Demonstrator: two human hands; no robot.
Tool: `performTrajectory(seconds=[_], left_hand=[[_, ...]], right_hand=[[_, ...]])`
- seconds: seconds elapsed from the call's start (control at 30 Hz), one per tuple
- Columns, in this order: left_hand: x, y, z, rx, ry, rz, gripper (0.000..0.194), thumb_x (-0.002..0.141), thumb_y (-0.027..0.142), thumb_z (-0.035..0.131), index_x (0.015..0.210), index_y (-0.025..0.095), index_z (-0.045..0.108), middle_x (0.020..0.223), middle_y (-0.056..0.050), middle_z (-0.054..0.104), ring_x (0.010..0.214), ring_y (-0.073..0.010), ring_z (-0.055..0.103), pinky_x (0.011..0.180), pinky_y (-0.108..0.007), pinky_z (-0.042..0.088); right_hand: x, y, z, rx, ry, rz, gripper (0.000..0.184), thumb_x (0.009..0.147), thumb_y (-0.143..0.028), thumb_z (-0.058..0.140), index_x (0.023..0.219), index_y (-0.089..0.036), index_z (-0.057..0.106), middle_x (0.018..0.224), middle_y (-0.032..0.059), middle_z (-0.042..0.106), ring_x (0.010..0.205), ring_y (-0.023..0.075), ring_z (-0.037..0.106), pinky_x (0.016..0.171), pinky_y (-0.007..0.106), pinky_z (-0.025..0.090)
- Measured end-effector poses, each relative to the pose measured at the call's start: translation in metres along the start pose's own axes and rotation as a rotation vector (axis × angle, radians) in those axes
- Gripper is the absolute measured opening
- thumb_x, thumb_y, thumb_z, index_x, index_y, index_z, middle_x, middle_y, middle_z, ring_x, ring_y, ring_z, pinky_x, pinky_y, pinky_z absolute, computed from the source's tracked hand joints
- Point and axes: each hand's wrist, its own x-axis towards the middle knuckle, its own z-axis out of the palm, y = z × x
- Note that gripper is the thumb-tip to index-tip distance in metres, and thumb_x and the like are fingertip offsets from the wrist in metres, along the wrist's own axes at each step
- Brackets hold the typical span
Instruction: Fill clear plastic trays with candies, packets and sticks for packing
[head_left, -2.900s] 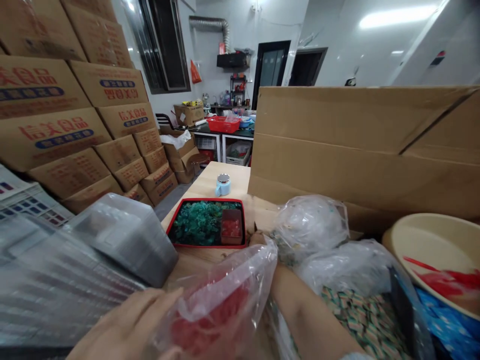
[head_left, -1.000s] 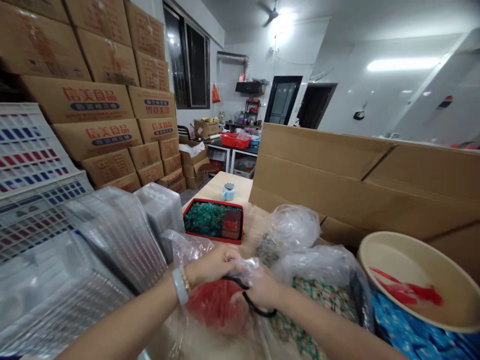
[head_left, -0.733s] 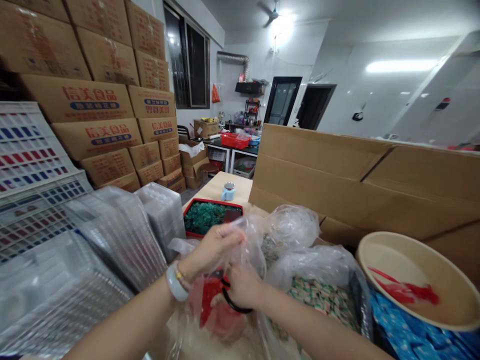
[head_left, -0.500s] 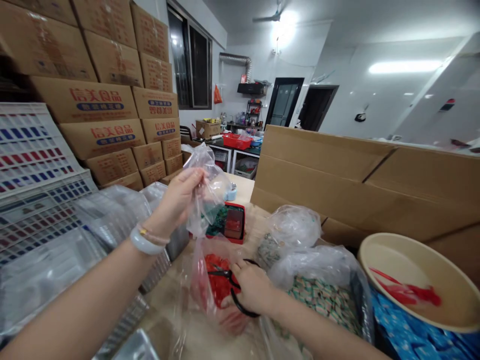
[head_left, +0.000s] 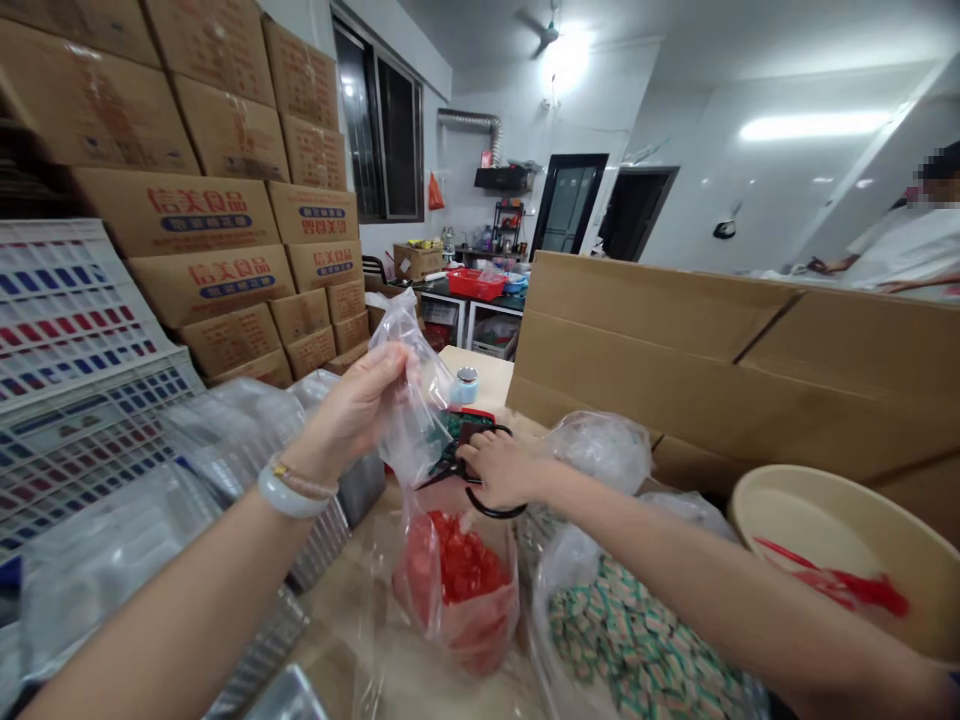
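Observation:
My left hand (head_left: 367,395) is closed around the gathered upper part of a clear plastic bag (head_left: 415,425) and holds it up. Lower down, the bag bulges on the table with shiny red pieces (head_left: 471,565) inside. In my right hand (head_left: 510,468) are black-handled scissors (head_left: 496,513), their blades pointing left close to the bag's raised side. Whether the blades touch the plastic I cannot tell. Just behind the scissors stands a red box (head_left: 478,411) with dark green contents, partly hidden by my hand and the bag.
Small green-and-pale wrapped pieces (head_left: 637,640) fill an open bag at right, below my forearm. A beige basin (head_left: 772,510) holds something red. Clear plastic trays (head_left: 127,560) crowd the left. A cardboard sheet (head_left: 637,340) stands behind; a blue-and-silver jar (head_left: 466,385) sits farther back. Another person (head_left: 911,250) is far right.
My right hand has lifted the scissors up and away from the red pieces, toward the red box. My left hand still grips the bag. A person has come into view at far right.

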Motion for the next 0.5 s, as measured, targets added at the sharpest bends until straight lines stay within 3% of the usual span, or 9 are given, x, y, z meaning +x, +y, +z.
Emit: performTrajectory(seconds=[0.1, 0.2, 0.4, 0.5], left_hand=[[0.004, -0.005, -0.001, 0.014, -0.035, -0.043, 0.018, 0.070, 0.030, 0.061, 0.067, 0.015, 0.053, 0.059, 0.003, 0.051, 0.047, -0.0067, 0.049, 0.045, -0.017, 0.042], [0.009, -0.009, -0.002, 0.033, -0.046, -0.049, 0.017, 0.071, 0.030, 0.060, 0.069, 0.015, 0.054, 0.060, 0.003, 0.052, 0.048, -0.0066, 0.049, 0.045, -0.018, 0.042], [0.021, -0.019, 0.005, 0.054, 0.012, -0.049, 0.014, 0.075, 0.028, 0.057, 0.070, 0.016, 0.053, 0.060, 0.003, 0.052, 0.046, -0.0060, 0.049, 0.044, -0.018, 0.041], [0.029, -0.014, 0.017, 0.082, 0.010, -0.010, 0.019, 0.081, 0.024, 0.048, 0.065, 0.014, 0.052, 0.056, 0.004, 0.049, 0.043, -0.0048, 0.046, 0.042, -0.017, 0.038]], right_hand=[[0.028, -0.011, -0.009, 0.026, -0.154, -0.149, 0.047, 0.068, -0.044, 0.054, 0.106, -0.015, 0.054, 0.099, 0.0132, 0.057, 0.091, 0.0266, 0.054, 0.076, 0.035, 0.040], [0.039, -0.020, -0.006, 0.056, -0.206, -0.177, 0.035, 0.070, -0.043, 0.052, 0.092, -0.017, 0.062, 0.089, 0.0105, 0.063, 0.083, 0.0236, 0.058, 0.068, 0.029, 0.043], [0.045, -0.024, 0.013, 0.140, -0.163, -0.290, 0.034, 0.073, -0.040, 0.049, 0.095, -0.017, 0.061, 0.095, 0.0099, 0.063, 0.092, 0.0224, 0.057, 0.071, 0.028, 0.044], [0.046, -0.028, 0.027, 0.187, -0.128, -0.213, 0.026, 0.074, -0.029, 0.048, 0.091, -0.017, 0.062, 0.091, 0.0092, 0.065, 0.085, 0.0214, 0.060, 0.066, 0.027, 0.046]])
